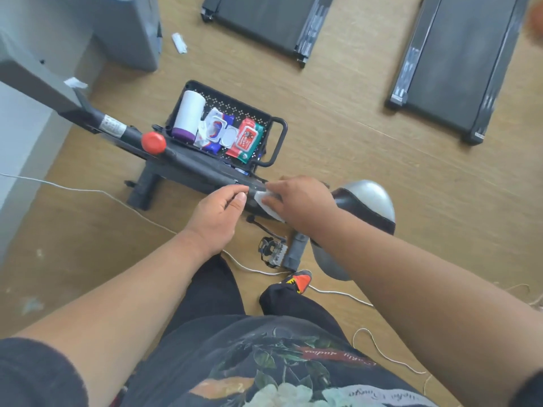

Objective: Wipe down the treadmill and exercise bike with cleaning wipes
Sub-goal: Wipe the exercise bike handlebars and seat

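Observation:
The exercise bike's dark frame bar point(188, 167) runs from upper left to the middle, with a red knob point(153, 142) on it and a grey and black saddle point(367, 204) at its right end. My right hand point(302, 201) presses a white wipe point(266, 202) onto the bar just left of the saddle. My left hand point(217, 214) rests beside it, fingers curled against the bar, holding nothing that I can see. Two black treadmill decks point(264, 22) point(452, 63) lie on the floor beyond.
A black basket point(277, 142) behind the bar holds a white canister point(189, 117) and wipe packs point(246, 139). A bike pedal point(271, 252) and a white cord point(88, 190) sit on the wooden floor by my legs. Grey equipment point(129, 30) stands at upper left.

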